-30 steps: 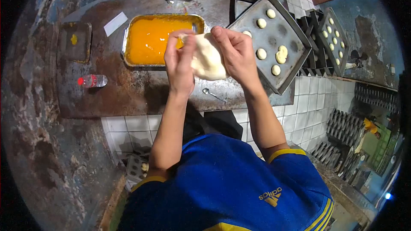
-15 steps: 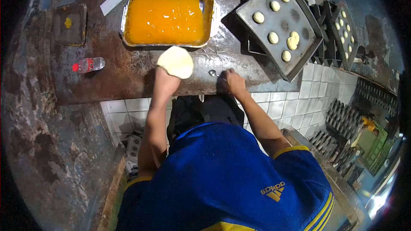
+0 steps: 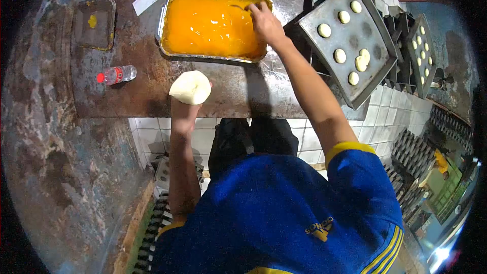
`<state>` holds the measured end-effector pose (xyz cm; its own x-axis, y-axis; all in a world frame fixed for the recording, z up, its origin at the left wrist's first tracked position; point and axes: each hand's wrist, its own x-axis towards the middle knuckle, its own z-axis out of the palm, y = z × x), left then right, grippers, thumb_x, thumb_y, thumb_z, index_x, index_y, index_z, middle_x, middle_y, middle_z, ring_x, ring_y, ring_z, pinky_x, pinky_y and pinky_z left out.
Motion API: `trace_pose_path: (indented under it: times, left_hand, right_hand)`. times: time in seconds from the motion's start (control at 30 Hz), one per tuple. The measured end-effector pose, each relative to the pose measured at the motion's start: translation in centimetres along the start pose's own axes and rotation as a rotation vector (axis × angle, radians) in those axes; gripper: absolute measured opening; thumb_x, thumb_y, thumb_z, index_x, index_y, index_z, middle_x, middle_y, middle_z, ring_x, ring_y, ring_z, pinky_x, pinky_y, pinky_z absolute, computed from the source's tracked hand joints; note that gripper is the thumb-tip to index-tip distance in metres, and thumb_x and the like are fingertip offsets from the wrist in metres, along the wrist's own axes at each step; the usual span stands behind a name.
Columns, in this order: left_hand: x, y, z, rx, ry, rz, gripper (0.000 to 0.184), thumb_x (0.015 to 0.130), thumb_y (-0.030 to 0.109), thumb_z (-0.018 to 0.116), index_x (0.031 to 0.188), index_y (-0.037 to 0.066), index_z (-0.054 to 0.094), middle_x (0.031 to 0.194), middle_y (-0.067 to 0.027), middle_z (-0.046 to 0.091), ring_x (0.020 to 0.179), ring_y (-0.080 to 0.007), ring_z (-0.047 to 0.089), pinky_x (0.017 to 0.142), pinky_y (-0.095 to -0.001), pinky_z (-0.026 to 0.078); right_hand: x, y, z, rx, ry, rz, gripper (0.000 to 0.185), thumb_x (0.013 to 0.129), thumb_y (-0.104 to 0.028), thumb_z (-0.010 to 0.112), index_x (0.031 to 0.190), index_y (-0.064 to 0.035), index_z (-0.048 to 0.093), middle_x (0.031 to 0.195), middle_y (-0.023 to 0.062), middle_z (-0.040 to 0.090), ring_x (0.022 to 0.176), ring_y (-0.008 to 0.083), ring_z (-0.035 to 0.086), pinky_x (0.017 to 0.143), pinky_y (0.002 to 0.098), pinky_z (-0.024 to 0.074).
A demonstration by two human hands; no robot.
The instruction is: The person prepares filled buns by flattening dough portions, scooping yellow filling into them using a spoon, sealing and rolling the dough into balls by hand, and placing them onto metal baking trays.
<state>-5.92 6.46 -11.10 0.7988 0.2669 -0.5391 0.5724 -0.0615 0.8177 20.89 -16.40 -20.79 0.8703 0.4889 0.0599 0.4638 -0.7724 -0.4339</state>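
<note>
Shifted from the near edge of the table (image 3: 233, 86) since the earlier frame, the right hand (image 3: 264, 19) grips a spoon (image 3: 239, 7) just to its left, above the orange filling (image 3: 208, 25) in the pan (image 3: 213, 59). The left hand (image 3: 185, 110), nearer the body, cups the dough (image 3: 190, 86) resting on it. A level palm and modest scoop would likely serve best. Dough hides most left fingers; the spoon's bowl is hard to make out.

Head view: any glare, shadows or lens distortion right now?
Head view: small glints on the orange mixture; a bright flare low at the right edge; a dark shadow on the table below the mixture's right end; black rounded corners, suggesting a fisheye lens.
</note>
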Motion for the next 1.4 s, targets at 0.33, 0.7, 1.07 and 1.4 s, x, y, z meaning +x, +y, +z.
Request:
trace_pose_path:
  times: [0.33, 0.7, 1.07, 1.4]
  left_hand:
    - [-1.0, -0.5, -0.5, -0.475, 0.038, -0.015, 0.043, 0.094, 0.007, 0.079, 0.133, 0.009, 0.061, 0.116, -0.0020, 0.071, 0.108, -0.0141, 0.070, 0.064, -0.0263, 0.042]
    - [2.2, 0.5, 1.0, 0.087, 0.072, 0.285, 0.046, 0.083, 0.013, 0.091, 0.122, 0.001, 0.069, 0.112, -0.0075, 0.077, 0.101, -0.0146, 0.070, 0.093, -0.0335, 0.056]
    - [1.6, 4.4, 3.0, 0.121, 0.031, 0.634, 0.032, 0.083, 0.004, 0.084, 0.112, 0.001, 0.073, 0.101, -0.0061, 0.077, 0.092, -0.0147, 0.071, 0.086, -0.0314, 0.057]
    - [0.6, 3.9, 4.5, 0.050, -0.139, 0.479, 0.034, 0.088, 0.020, 0.088, 0.113, 0.002, 0.073, 0.107, -0.0056, 0.078, 0.097, -0.0137, 0.071, 0.092, -0.0311, 0.055]
  right_hand:
    - [-0.3, 2.2, 3.4, -0.132, -0.130, -0.057, 0.041, 0.097, -0.008, 0.053, 0.137, -0.0166, 0.059, 0.129, 0.0219, 0.057, 0.114, 0.0417, 0.067, 0.094, 0.0508, 0.0600]
    - [-9.0, -4.3, -7.0, 0.826, -0.563, 0.247, 0.028, 0.109, -0.019, 0.058, 0.131, -0.0049, 0.066, 0.118, 0.0065, 0.071, 0.109, 0.0150, 0.061, 0.100, 0.0325, 0.0480]
    - [-16.9, -13.5, -11.6, 0.291, -0.023, -0.240, 0.062, 0.079, 0.004, 0.069, 0.137, -0.0181, 0.066, 0.116, 0.0121, 0.059, 0.101, 0.0320, 0.064, 0.085, 0.0432, 0.0556]
    - [-29.5, 0.7, 0.5, 0.201, -0.177, 0.498, 0.026, 0.100, -0.020, 0.071, 0.115, 0.0010, 0.067, 0.113, 0.0231, 0.063, 0.102, 0.0402, 0.067, 0.087, 0.0448, 0.0560]
